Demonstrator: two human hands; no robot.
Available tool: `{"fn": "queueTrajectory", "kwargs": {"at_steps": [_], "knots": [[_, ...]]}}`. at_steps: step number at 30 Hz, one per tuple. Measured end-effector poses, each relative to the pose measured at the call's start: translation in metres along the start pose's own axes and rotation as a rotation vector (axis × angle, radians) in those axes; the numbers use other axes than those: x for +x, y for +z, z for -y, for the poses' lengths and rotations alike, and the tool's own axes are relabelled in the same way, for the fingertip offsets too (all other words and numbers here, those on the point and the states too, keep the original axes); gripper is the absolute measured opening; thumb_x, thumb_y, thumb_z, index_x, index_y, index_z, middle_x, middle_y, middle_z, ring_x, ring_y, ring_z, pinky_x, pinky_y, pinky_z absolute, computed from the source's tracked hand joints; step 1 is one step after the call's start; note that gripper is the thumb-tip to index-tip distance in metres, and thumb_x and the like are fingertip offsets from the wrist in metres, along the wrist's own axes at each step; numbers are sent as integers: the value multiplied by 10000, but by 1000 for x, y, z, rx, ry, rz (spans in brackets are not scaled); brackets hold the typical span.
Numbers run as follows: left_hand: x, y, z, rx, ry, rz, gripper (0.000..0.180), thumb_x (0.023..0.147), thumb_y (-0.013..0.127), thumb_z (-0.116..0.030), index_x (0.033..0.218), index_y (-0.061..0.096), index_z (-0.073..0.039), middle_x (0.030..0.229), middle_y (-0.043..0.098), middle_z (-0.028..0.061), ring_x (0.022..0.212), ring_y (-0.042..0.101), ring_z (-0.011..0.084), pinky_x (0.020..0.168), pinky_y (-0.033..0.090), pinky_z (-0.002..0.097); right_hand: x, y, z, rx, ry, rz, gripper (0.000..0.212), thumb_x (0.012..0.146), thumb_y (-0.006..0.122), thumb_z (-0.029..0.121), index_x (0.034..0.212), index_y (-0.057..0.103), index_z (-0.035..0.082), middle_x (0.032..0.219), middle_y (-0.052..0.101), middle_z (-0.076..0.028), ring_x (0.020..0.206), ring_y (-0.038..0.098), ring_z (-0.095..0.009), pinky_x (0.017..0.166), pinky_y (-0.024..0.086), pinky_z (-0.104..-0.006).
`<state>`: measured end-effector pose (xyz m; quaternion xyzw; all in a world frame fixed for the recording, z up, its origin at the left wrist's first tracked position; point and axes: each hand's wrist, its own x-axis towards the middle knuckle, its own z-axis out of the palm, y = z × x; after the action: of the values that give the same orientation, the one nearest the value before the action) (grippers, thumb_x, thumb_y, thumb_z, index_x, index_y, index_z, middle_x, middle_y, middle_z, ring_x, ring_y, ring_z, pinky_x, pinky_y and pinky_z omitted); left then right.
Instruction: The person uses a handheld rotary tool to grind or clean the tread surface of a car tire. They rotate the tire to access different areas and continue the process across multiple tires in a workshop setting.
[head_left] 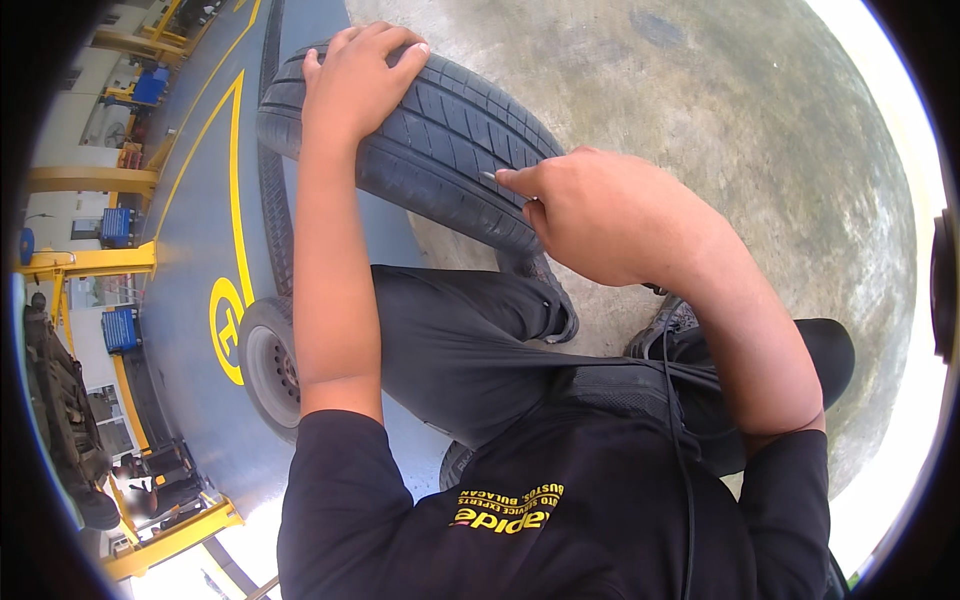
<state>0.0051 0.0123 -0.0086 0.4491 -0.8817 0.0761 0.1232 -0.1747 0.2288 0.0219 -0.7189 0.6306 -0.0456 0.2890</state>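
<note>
A black tire (pixel 450 130) stands in front of my knees, its grooved tread facing up toward me. My left hand (pixel 362 85) lies on the far left part of the tread, fingers bent over the tire and thumb apart, holding it. Closer to the tire's right end, my right hand (pixel 610 215) is closed, with the index finger pointing along a small thin object. Only its pale metallic tip (pixel 489 176) shows, at a tread groove; the rest is hidden in the fist, so its kind cannot be told.
A wheel with a grey steel rim (pixel 270 360) is on the blue floor (pixel 185 300) by my left arm, near yellow painted lines. Another tire (pixel 275 200) stands beyond it. Yellow lift posts (pixel 90 262) line the far left. Bare concrete (pixel 770 150) spreads to the right. A black cable (pixel 680 460) hangs down my front.
</note>
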Motion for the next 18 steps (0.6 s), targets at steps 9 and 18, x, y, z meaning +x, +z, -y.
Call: {"fn": "queueTrajectory", "kwargs": {"at_steps": [9,18], "knots": [[6,-3,5,0,-29,25,346,991,543,-477,1159,759,-264,1282,696,-39,1376,521,210,1216,227,590,-17,3,-17,96,26,-103,364,974,537,168,1284,714,97,1018,752,-189,986,716,-366,903,565,-473],[5,-7,2,-74,-36,23,324,996,550,-434,1152,762,-246,1280,700,-31,1383,516,212,1223,212,583,-10,11,-25,188,16,-177,320,987,600,235,1232,719,67,984,744,-199,983,705,-374,869,551,-480]]}}
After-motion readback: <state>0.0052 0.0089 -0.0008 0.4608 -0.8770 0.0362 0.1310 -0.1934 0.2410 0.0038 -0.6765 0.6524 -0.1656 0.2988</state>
